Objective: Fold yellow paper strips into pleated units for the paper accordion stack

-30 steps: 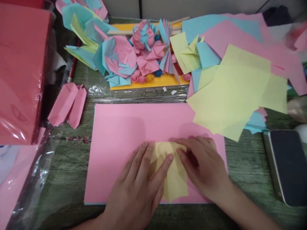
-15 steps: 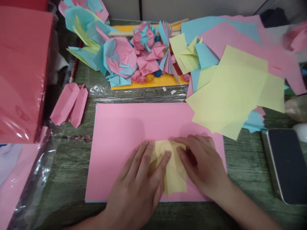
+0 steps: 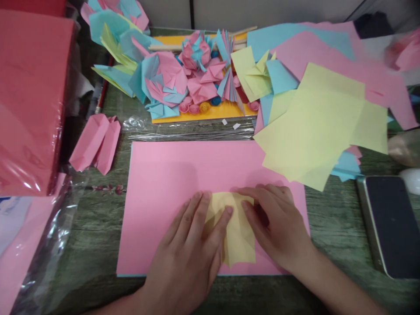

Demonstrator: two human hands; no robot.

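Note:
A small piece of folded yellow paper (image 3: 241, 240) lies on a pink sheet (image 3: 160, 175), with a crease running down its length. My left hand (image 3: 188, 245) rests flat over the paper's left part, fingers stretched out and thumb pressing near the middle. At the upper right corner, my right hand (image 3: 278, 223) is curled, its index finger along the top edge and its thumb on the paper just below. The palm side of the right hand and the paper's left edge are hidden.
Folded paper flowers (image 3: 167, 74) lie at the back, with thin wires (image 3: 193, 134) before them. Loose yellow sheets (image 3: 315, 127) overlap the pink sheet's upper right corner. A phone (image 3: 392, 225) lies right; pink folded pieces (image 3: 90, 142) and a red plastic-wrapped pack (image 3: 33, 105) are left.
Almost nothing differs. Both hands and the yellow paper keep their places; the view has shifted very slightly.

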